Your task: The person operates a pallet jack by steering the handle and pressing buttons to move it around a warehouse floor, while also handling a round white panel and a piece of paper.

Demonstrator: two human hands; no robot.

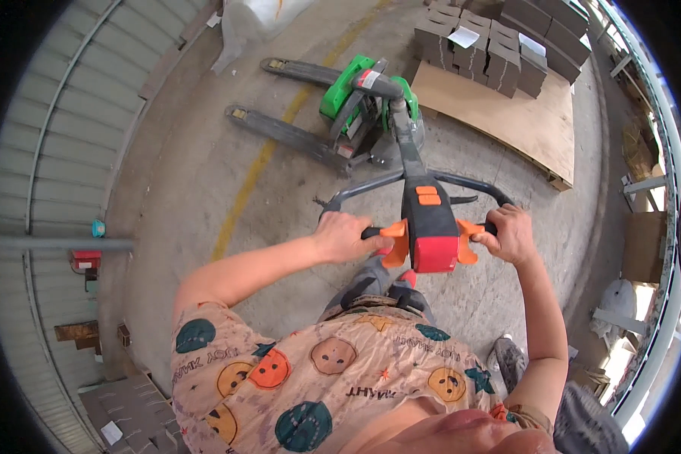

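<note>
A green and black electric pallet truck [346, 89] stands on the floor ahead of me, its two dark forks [287, 135] pointing to the left with nothing on them. Its tiller handle [424, 198] reaches back toward my waist, with a black head, orange buttons and a red end. My left hand [346, 236] is wrapped round the left grip, thumb beside the orange thumb lever. Round the right grip my right hand [510, 233] is closed, its thumb by the other orange lever.
At the far right, stacks of dark cardboard boxes [473, 49] stand on a wooden pallet [499, 113]. A yellow line [261, 170] crosses the floor. White wrapped material [253, 30] lies beyond the forks. More boxes [132, 412] stand at lower left, by the wall.
</note>
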